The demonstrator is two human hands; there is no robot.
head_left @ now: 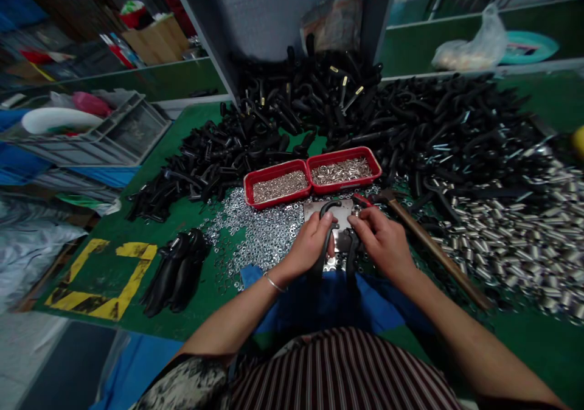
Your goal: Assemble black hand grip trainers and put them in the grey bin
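Above a flat metal plate (343, 239) near the bench's front, my two hands are close together. My left hand (306, 244) is closed around a black curved handle piece (325, 249), its hooked end rising above the thumb. The fingers of my right hand (385, 243) pinch a small silvery coil-like part (356, 213), which looks like a spring. Below those fingertips is a second black handle piece (351, 255); whether the right hand also grips it or the two pieces are joined, I cannot tell. A red-gripped tool end (362, 200) lies just behind the right hand.
Two red trays (311, 185) hold tiny metal parts. Loose nuts or rings (267, 233) spread leftward. Black handles (296, 109) are heaped behind. A wooden-handled hammer (438, 252) lies right, beside piled silvery cylinders (511, 233). Several black handle assemblies (176, 273) lie left, near yellow tape (93, 305).
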